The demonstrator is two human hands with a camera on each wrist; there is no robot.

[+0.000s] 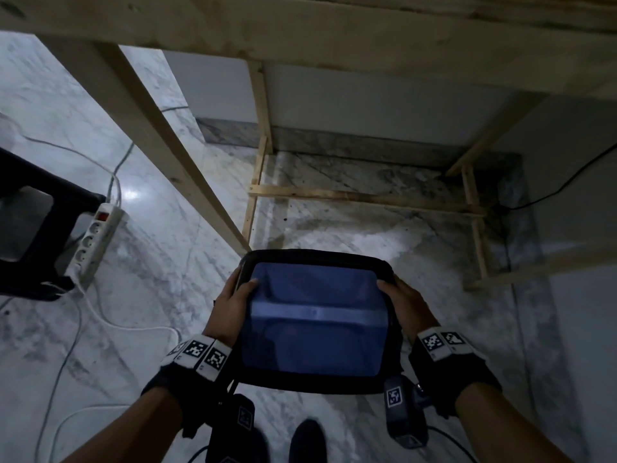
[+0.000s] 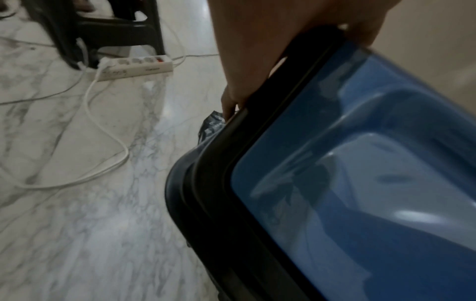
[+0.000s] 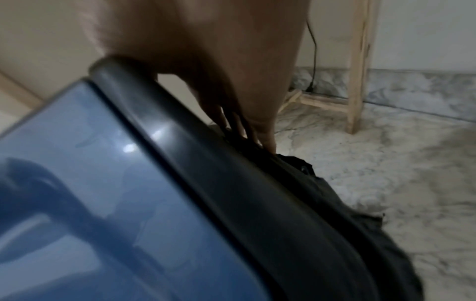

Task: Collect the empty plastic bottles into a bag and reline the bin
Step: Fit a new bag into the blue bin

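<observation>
A bin with a black rim (image 1: 314,254) and a blue swing lid (image 1: 314,315) is held over the marble floor in front of me. My left hand (image 1: 233,300) grips the rim's left side, thumb on the lid edge. On the opposite side my right hand (image 1: 405,300) grips the rim the same way. In the left wrist view the left hand (image 2: 257,51) wraps the rim (image 2: 216,183), and a bit of black bag (image 2: 211,125) pokes out below it. The right wrist view shows the right hand's fingers (image 3: 257,130) pressing a black bag liner (image 3: 347,203) against the bin's side. No bottles are in view.
A wooden table frame (image 1: 207,188) stands just beyond the bin, with a low crossbar (image 1: 360,197) by the wall. A white power strip (image 1: 96,238) and loose cables (image 1: 110,324) lie to the left beside a black stool (image 1: 33,222). A black cable (image 1: 567,183) runs at the right.
</observation>
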